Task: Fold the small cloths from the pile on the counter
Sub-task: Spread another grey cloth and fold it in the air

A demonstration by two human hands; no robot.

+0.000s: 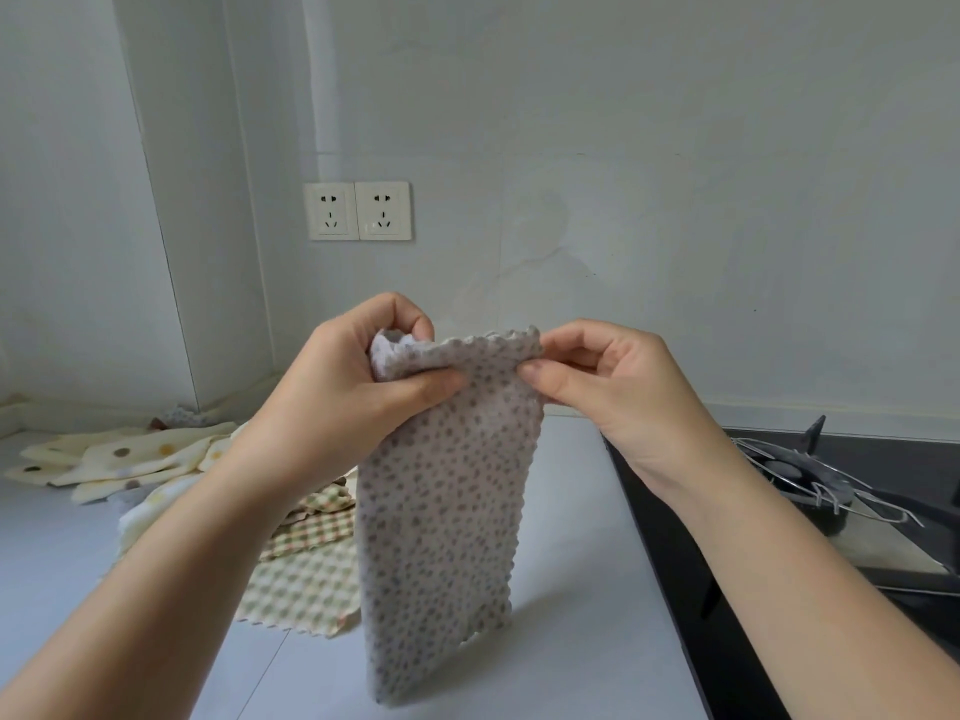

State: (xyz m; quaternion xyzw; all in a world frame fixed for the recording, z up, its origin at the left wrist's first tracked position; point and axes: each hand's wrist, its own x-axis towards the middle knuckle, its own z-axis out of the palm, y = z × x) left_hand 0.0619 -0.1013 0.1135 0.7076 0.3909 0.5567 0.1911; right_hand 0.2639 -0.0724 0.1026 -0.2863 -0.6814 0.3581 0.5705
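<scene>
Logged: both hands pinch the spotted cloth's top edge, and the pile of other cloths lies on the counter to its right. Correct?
No. The head view shows the pile on the counter left of the spotted cloth; the left hand and right hand do pinch its top edge.

Spotted cloth (441, 511) nubby, matt fabric; surface (571, 563) smooth pale matt; hob (701, 589) glossy black glass; pan support (810, 475) shiny metal.

pile (171, 475) left on counter (571, 511) | stove (831, 491) right | sockets (358, 211) behind
</scene>
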